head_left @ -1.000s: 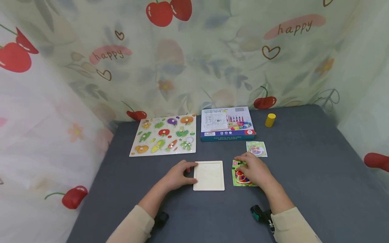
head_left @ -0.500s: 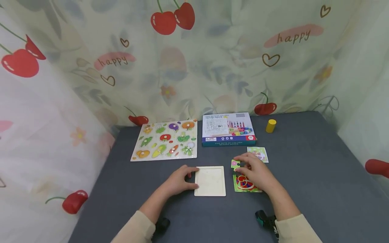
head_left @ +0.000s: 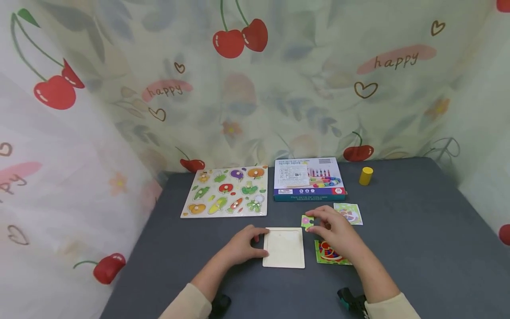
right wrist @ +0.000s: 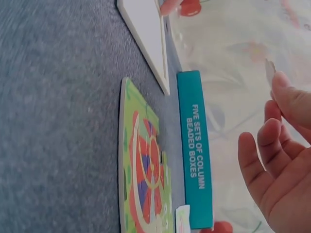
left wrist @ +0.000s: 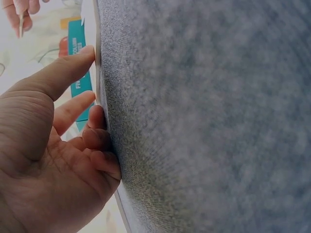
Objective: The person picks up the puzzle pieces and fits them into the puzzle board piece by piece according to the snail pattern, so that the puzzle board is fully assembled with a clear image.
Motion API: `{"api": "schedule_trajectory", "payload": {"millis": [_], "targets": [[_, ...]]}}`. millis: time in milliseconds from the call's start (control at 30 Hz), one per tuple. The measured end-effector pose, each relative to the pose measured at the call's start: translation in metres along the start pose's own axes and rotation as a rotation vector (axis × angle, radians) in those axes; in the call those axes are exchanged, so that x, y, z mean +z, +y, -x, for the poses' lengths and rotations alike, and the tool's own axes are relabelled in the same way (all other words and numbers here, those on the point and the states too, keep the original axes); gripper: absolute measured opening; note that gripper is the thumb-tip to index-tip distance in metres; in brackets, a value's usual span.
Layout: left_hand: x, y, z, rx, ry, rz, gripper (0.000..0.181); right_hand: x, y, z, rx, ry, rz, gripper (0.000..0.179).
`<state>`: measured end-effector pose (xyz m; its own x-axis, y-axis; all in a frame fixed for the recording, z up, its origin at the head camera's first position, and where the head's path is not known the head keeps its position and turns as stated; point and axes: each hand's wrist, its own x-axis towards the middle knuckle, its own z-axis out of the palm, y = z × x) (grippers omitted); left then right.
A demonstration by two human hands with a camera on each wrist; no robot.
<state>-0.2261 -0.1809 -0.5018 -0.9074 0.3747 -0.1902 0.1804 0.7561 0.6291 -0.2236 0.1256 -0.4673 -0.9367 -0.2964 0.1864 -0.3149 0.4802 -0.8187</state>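
My left hand [head_left: 244, 246] rests at the left edge of a square, pale wooden puzzle tray [head_left: 283, 248]. Thumb and index fingertips touch that edge, spaced apart, while the other fingers curl loosely in the left wrist view. Between thumb and fingertips, my right hand [head_left: 336, 232] pinches a small green puzzle piece [head_left: 307, 221] with a pink flower. It is raised off the table, just past the tray's upper right corner. Below the right hand lies the rest of a green jigsaw [right wrist: 146, 165] with a red and blue picture, partly hidden in the head view.
A small picture card [head_left: 349, 214] lies behind the right hand. Farther back are a vegetable puzzle board [head_left: 225, 193], a bead-set box [head_left: 310, 179] and a yellow cylinder [head_left: 365, 176]. Patterned cloth [head_left: 279, 102] hangs behind the dark table [head_left: 191, 248].
The right hand has lifted the flower puzzle piece off the jigsaw and carried it left towards the tray. The left hand stays at the tray's edge. The head view has tilted up.
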Motion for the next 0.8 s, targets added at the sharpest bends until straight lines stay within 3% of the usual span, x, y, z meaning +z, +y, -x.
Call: {"api": "schedule_trajectory", "payload": {"millis": [200, 467, 800], "targets": [[0.002, -0.001, 0.004, -0.015, 0.0, 0.02, 0.061, 0.01, -0.004, 0.002, -0.015, 0.006, -0.035, 0.03], [0.009, -0.004, 0.005, -0.021, -0.015, 0.006, 0.061, 0.024, -0.006, 0.005, 0.034, -0.035, -0.084, 0.029], [-0.003, 0.005, -0.002, -0.031, -0.013, -0.006, 0.062, 0.029, -0.012, -0.006, 0.019, -0.037, -0.051, 0.03]]}}
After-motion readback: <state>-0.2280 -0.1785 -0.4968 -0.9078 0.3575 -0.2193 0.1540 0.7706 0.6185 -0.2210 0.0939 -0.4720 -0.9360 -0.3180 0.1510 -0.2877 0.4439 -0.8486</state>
